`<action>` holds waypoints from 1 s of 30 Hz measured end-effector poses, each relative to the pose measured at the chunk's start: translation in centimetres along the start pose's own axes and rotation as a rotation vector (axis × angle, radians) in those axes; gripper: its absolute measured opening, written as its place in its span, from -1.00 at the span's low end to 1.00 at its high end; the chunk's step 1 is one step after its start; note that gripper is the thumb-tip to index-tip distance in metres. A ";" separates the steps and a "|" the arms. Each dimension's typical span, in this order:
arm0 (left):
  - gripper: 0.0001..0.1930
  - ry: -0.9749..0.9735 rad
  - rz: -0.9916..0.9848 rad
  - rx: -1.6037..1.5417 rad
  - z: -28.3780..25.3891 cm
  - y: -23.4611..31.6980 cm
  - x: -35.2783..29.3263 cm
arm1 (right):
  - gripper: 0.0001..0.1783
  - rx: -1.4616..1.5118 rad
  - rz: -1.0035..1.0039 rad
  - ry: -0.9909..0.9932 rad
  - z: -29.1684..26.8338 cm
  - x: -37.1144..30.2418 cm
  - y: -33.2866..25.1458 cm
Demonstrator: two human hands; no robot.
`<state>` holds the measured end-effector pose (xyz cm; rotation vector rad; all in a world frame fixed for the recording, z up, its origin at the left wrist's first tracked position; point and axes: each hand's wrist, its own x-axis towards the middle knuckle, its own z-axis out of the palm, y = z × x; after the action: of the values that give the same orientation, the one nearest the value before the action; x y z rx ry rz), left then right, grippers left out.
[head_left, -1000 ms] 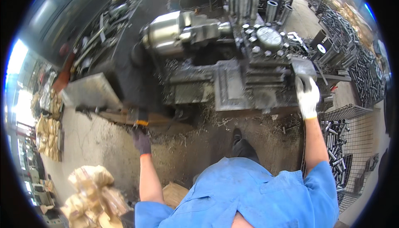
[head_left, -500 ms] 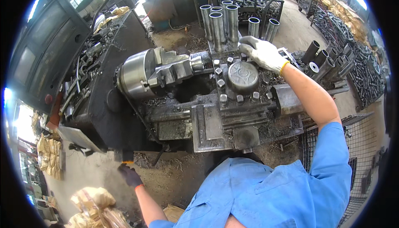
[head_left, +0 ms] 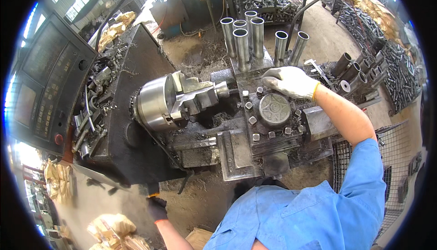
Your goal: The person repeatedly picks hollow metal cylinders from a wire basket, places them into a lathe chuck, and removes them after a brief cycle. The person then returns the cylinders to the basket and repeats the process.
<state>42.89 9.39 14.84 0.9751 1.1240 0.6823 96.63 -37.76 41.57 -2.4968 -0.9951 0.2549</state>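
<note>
— Reaching across the lathe, the right hand (head_left: 289, 81) in its white glove lay palm down on the far corner of the tool post (head_left: 273, 113), fingers curled loosely over the metal. Whether it actually pinched anything underneath, that could not be told.

— And the grip itself?

— Half closed, draped over the block rather than clamped. The round cap (head_left: 274, 110) of that tool post sat just beside the hand, on the person's side of it, ringed by square-headed bolts.

— Where were the tubes?

— A cluster of upright steel tubes (head_left: 248, 38) stood just beyond the fingertips, apart from the glove. The chuck (head_left: 157, 102) sat well off to the left of the hand, its jaws pointing toward the tool post.

— The other hand?

— The left hand (head_left: 157, 208), in a dark glove, was low by the machine's front edge, closed around a small orange-tipped handle (head_left: 152, 191). It was well apart from the tool post, with the control panel (head_left: 43, 86) farther out on the left.
</note>
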 end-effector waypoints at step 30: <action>-0.07 -0.700 1.090 1.666 46.1 25.0 -3.3 | -0.62 -0.344 -0.123 -0.782 6.5 15.3 2.8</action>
<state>86.17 4.16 44.24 3.0433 0.1939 -0.0389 107.32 -26.87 34.33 -2.6533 -1.5880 1.1696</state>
